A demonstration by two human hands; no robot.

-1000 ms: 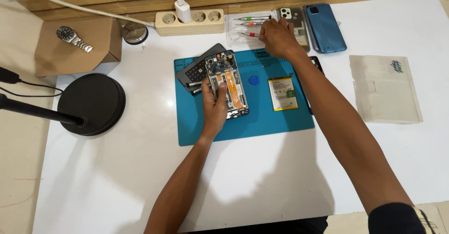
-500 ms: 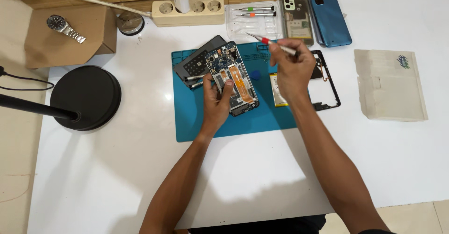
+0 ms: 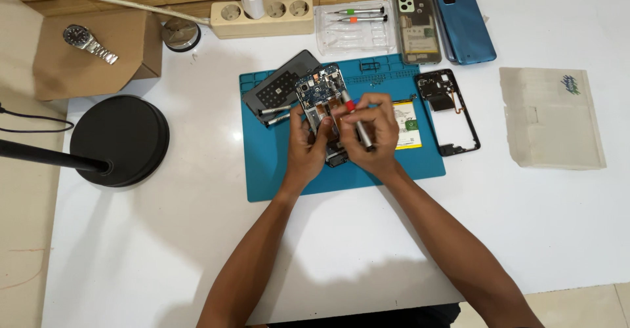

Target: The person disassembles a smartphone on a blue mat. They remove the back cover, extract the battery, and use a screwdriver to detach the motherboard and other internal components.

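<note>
We found the left hand [image 3: 307, 151] grasping the opened phone [image 3: 323, 105] on the blue mat [image 3: 275, 170]; right hand [image 3: 371, 141] fingers gripped a screwdriver [image 3: 354, 119]. Exposed board judged fragile; hold by edges.

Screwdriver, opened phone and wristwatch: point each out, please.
screwdriver [image 3: 356, 122], head view, on its metal shaft in the right hand.
opened phone [image 3: 317, 86], head view, on its exposed circuit board.
wristwatch [image 3: 78, 35], head view, on its dial.
</note>
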